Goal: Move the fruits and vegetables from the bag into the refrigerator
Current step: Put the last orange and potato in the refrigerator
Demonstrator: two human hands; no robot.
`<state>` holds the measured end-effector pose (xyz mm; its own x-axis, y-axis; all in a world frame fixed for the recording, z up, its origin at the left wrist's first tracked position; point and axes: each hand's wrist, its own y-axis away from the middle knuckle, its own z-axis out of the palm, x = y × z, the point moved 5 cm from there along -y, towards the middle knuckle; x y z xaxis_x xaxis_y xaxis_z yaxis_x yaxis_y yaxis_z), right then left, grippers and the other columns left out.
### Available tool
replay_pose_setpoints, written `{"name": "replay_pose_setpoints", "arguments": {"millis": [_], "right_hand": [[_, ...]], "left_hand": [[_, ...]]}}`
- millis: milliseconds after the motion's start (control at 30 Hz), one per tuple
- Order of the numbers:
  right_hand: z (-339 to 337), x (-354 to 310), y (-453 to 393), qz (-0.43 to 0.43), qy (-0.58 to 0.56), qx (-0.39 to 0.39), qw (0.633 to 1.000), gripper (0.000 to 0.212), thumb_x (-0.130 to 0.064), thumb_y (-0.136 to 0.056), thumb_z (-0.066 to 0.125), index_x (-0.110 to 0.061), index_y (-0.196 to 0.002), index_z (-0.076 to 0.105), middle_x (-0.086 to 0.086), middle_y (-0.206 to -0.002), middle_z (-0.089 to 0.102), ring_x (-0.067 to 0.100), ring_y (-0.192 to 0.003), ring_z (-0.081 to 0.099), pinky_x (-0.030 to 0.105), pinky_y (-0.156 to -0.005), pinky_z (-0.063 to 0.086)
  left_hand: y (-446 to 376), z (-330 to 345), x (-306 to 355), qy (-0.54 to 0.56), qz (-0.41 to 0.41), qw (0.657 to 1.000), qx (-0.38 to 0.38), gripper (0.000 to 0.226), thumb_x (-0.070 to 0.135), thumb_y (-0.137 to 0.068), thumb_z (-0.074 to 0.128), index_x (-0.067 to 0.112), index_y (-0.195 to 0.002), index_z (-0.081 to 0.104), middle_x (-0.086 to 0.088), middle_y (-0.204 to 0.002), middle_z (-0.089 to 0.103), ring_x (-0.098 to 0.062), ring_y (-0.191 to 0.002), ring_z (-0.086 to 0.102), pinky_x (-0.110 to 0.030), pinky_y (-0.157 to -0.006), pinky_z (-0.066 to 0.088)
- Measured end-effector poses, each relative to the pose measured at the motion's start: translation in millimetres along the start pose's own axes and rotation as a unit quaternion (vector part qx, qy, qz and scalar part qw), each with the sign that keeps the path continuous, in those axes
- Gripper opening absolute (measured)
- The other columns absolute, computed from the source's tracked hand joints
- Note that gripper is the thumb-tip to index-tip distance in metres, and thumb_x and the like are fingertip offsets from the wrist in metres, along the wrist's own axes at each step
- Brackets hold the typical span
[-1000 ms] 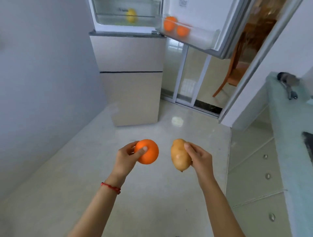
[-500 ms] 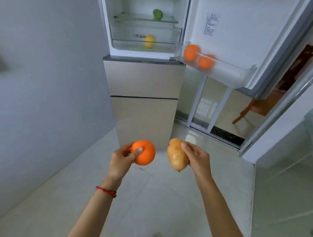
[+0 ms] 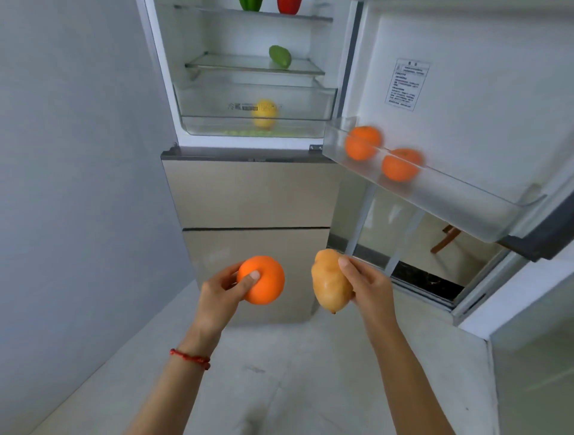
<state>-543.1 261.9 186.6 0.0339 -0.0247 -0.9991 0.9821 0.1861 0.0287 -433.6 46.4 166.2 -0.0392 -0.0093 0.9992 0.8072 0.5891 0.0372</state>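
My left hand [image 3: 219, 293] grips an orange [image 3: 263, 281]. My right hand [image 3: 368, 287] holds a tan pear-shaped fruit [image 3: 330, 282]. Both are held out in front of the refrigerator [image 3: 248, 192], whose upper door [image 3: 472, 93] stands open to the right. Inside, a green vegetable [image 3: 280, 56] lies on a glass shelf, a yellow fruit [image 3: 264, 113] sits in the clear drawer, and a green pepper [image 3: 250, 4] and red pepper [image 3: 289, 5] stand on the top shelf. Two oranges [image 3: 360, 143] [image 3: 400, 164] rest in the door bin. The bag is out of view.
A grey wall [image 3: 77, 186] runs along the left. Glass sliding doors [image 3: 400, 236] stand behind the open fridge door, with a wooden chair [image 3: 445, 237] beyond. A white wall corner [image 3: 528, 310] and a cabinet face are at the right. Pale floor tiles [image 3: 279, 372] lie below.
The view has risen and come nearer to the refrigerator, showing more shelves and the peppers. Both hands keep their fruits, held in about the same pose.
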Motion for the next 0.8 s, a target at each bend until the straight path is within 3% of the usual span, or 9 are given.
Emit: {"name": "replay_pose_setpoints", "arguments": {"millis": [200,333,467,533,600,667,733,800], "right_hand": [[15,-8,-51,-0.011,-0.018,0.1,0.995,0.008,-0.022,-0.082,0.065,-0.031,-0.081,0.064,-0.013,-0.084,0.065,0.003,-0.081,0.062,0.033,-0.078,0.054],[7,-16,-65,-0.016,-0.022,0.185,0.982,0.01,-0.021,-0.083,0.063,-0.031,-0.083,0.063,-0.014,-0.086,0.062,0.004,-0.082,0.06,0.031,-0.077,0.052],[-13,-18,-60,-0.01,-0.014,0.272,0.962,0.017,-0.022,-0.084,0.062,-0.02,-0.101,0.063,-0.013,-0.089,0.061,0.007,-0.085,0.059,0.038,-0.081,0.051],[-23,-23,-55,-0.011,-0.002,0.295,0.955,0.016,-0.024,-0.084,0.061,-0.022,-0.1,0.064,-0.013,-0.091,0.062,0.009,-0.087,0.06,0.038,-0.081,0.052],[-33,-29,-49,-0.012,0.01,0.322,0.947,0.018,-0.028,-0.083,0.062,-0.024,-0.101,0.064,-0.012,-0.094,0.064,0.013,-0.092,0.061,0.042,-0.086,0.053],[-44,-35,-44,-0.015,0.008,0.35,0.937,0.02,-0.033,-0.08,0.064,-0.026,-0.099,0.067,-0.01,-0.097,0.066,0.015,-0.096,0.062,0.046,-0.088,0.052],[-54,-42,-38,-0.015,0.003,0.367,0.93,0.013,-0.033,-0.08,0.065,-0.03,-0.092,0.067,-0.009,-0.097,0.067,0.015,-0.096,0.063,0.046,-0.089,0.052],[-64,-50,-33,-0.017,-0.002,0.378,0.926,0.007,-0.032,-0.08,0.066,-0.032,-0.087,0.068,-0.009,-0.095,0.069,0.013,-0.094,0.064,0.043,-0.087,0.053]], "left_hand": [[-102,27,14,-0.024,0.013,0.995,-0.097,0.032,0.018,-0.083,0.064,0.014,-0.114,0.059,0.0,-0.097,0.063,-0.015,-0.09,0.06,-0.021,-0.069,0.049],[-149,60,28,-0.026,0.016,0.979,-0.2,0.042,0.039,-0.071,0.071,0.023,-0.108,0.061,0.008,-0.097,0.064,-0.008,-0.089,0.06,-0.025,-0.072,0.05],[-169,103,39,-0.029,0.03,0.958,-0.282,0.024,0.018,-0.083,0.063,0.023,-0.106,0.058,0.012,-0.094,0.061,-0.005,-0.087,0.058,-0.023,-0.07,0.049],[-171,126,42,-0.025,0.033,0.945,-0.323,0.022,0.018,-0.083,0.063,0.026,-0.103,0.058,0.014,-0.093,0.06,-0.005,-0.087,0.058,-0.023,-0.07,0.048],[-170,144,45,-0.016,0.029,0.934,-0.355,0.032,0.032,-0.073,0.072,0.026,-0.102,0.059,0.014,-0.093,0.061,-0.005,-0.087,0.059,-0.026,-0.072,0.049],[-170,161,49,-0.018,0.029,0.925,-0.378,0.056,0.053,-0.051,0.07,0.028,-0.1,0.06,0.011,-0.095,0.062,-0.009,-0.089,0.06,-0.03,-0.075,0.051],[-170,177,57,-0.004,0.038,0.92,-0.39,0.06,0.057,-0.043,0.066,0.031,-0.096,0.06,0.009,-0.096,0.063,-0.01,-0.088,0.061,-0.026,-0.072,0.052],[-169,192,70,0.022,0.041,0.916,-0.399,0.051,0.048,-0.049,0.071,0.032,-0.095,0.059,0.009,-0.095,0.063,-0.005,-0.085,0.06,-0.016,-0.062,0.053]]}}
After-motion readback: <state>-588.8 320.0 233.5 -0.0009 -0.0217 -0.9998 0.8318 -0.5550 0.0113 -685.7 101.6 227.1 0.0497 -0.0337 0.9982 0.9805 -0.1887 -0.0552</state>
